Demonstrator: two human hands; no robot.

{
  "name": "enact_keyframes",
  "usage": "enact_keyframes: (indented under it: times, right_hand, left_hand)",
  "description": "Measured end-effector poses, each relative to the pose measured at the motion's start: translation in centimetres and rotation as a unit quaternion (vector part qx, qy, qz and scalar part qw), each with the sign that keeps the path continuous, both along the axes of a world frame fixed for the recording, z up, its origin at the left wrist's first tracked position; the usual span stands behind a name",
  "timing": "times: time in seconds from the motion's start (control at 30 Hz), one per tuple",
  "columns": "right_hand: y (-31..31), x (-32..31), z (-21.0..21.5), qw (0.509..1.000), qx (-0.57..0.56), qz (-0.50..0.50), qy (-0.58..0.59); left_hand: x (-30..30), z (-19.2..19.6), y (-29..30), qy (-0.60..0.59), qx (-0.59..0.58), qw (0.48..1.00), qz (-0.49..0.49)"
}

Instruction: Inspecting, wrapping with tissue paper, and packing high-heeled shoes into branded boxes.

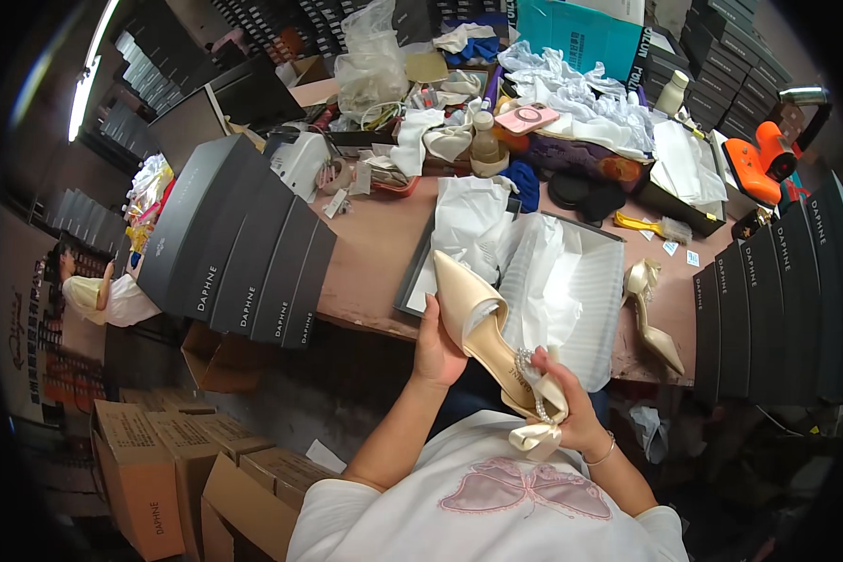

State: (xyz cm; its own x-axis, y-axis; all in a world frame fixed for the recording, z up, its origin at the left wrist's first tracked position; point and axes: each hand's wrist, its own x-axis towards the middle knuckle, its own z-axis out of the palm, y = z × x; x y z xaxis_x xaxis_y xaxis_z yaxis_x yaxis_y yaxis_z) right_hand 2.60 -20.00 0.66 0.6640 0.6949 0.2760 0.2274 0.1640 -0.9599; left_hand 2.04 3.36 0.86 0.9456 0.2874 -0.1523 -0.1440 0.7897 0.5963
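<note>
Between my two hands is a cream pointed-toe shoe (pixel 468 302) with a beaded pearl ankle strap and a bow at the heel end. My left hand (pixel 437 348) grips it along the side near the toe. At the heel and strap, my right hand (pixel 573 405) is closed on it; a bracelet circles that wrist. Beyond the shoe lies an open shoe box (pixel 421 281) with white tissue paper (pixel 473 225) in it, beside a striped translucent wrapping sheet (pixel 585 309). A matching cream shoe (pixel 651 318) rests on the table to the right.
Stacks of dark shoe boxes stand at the left (pixel 244 253) and right (pixel 777 290). A yellow-handled brush (pixel 651 225), a pink phone (pixel 526 117) and a bottle (pixel 487 145) sit farther back. Cardboard cartons (pixel 150 468) fill the floor at lower left; another person (pixel 108 295) is far left.
</note>
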Motion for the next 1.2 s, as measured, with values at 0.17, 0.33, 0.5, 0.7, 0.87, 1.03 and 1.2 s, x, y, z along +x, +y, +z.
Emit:
enact_keyframes:
  times: [0.17,0.33,0.5,0.7,0.87,1.03,1.2]
  right_hand:
    - [-0.6,0.7,0.2,0.987,-0.113,0.059,-0.095]
    - [-2.2,2.6,2.6,0.982,-0.14,0.033,-0.122]
    - [1.7,1.9,3.1,0.913,-0.279,-0.009,-0.298]
    - [-0.1,3.7,2.4,0.959,-0.259,0.017,-0.113]
    - [-3.7,5.4,3.0,0.98,-0.179,-0.038,-0.077]
    - [-3.8,6.4,3.0,0.927,-0.293,-0.127,-0.197]
    - [-4.6,6.2,1.6,0.916,-0.318,-0.158,-0.187]
  left_hand:
    - [0.2,0.0,0.2,-0.03,0.116,0.993,0.012]
    - [-0.1,0.6,-0.2,-0.054,0.25,0.965,0.058]
    - [0.1,1.8,-2.5,-0.013,0.301,0.95,0.08]
    - [4.2,1.6,3.5,0.042,0.573,0.818,-0.044]
    - [20.3,1.2,13.6,0.148,0.714,0.671,-0.134]
    - [25.4,-3.0,17.3,0.201,0.673,0.619,-0.351]
    - [20.4,7.9,11.1,0.123,0.608,0.745,-0.246]
